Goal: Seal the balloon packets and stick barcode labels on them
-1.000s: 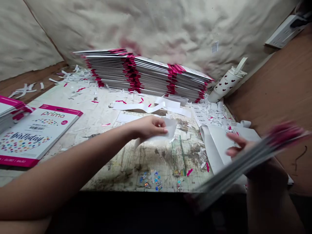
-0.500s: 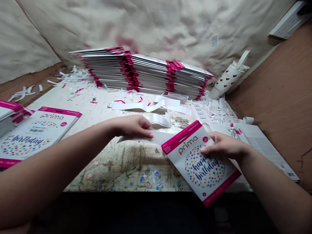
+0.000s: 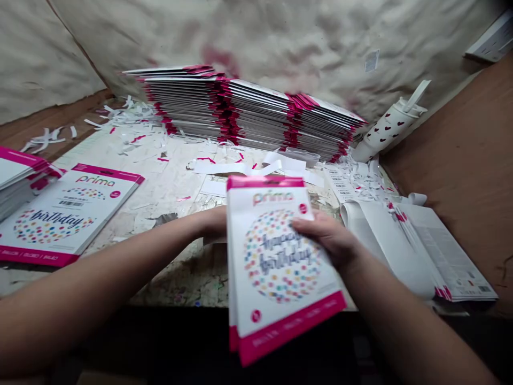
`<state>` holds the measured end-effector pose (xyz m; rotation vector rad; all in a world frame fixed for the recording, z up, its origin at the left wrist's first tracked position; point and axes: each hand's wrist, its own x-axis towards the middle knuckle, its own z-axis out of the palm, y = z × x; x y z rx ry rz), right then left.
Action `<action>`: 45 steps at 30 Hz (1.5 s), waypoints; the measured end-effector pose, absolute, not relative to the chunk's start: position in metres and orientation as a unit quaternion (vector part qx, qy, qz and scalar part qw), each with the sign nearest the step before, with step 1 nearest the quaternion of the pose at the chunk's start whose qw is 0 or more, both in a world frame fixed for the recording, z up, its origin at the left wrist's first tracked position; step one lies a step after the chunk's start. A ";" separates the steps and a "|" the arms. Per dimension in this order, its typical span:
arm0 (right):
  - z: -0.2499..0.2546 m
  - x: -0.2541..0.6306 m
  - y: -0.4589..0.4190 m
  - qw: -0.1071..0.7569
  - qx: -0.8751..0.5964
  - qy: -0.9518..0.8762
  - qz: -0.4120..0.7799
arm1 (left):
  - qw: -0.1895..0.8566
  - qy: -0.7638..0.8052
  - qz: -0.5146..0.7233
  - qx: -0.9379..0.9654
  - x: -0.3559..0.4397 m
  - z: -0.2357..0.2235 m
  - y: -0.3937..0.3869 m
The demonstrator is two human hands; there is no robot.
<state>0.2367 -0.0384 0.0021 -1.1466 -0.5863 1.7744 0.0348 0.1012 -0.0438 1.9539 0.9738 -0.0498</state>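
Observation:
My right hand (image 3: 326, 235) is closed around the right edge of a few white and pink "happy birthday" balloon packets (image 3: 282, 256), thumb on the printed front. They stand nearly upright at the table's front edge, blurred by motion, with at least two overlapping. Only the wrist side of my left hand (image 3: 214, 220) shows; its fingers are hidden behind the packets. A pale edge of paper (image 3: 214, 240) shows just beneath that hand. To the left lies a pile of matching packets (image 3: 72, 214).
Three leaning stacks of packets (image 3: 256, 112) line the back wall. White paper strips (image 3: 224, 167) and scraps litter the table. A white tumbler with hearts (image 3: 388, 128) stands at back right. More packets (image 3: 452, 246) and curled white sheets (image 3: 372, 240) lie at right; another pile (image 3: 16, 171) is far left.
My right hand has brought the packets left and turned them more upright. My left hand, which was pinching a white strip in plain sight, is now mostly behind them. The view has shifted slightly.

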 end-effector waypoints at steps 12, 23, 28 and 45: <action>-0.058 0.238 -0.021 0.456 -0.571 -0.214 0.648 | 0.404 0.406 -0.199 0.795 -0.001 -0.030 0.124; -0.003 0.276 -0.083 0.337 -0.776 -0.528 0.072 | 0.194 0.460 -0.149 0.853 0.007 0.004 0.133; 0.010 0.390 -0.132 0.285 -0.904 -0.302 -0.098 | 0.312 0.397 -0.018 0.863 0.051 0.032 0.107; -0.010 0.400 -0.158 0.628 -0.650 -0.355 0.238 | 0.891 0.233 0.129 0.368 0.288 -0.006 0.002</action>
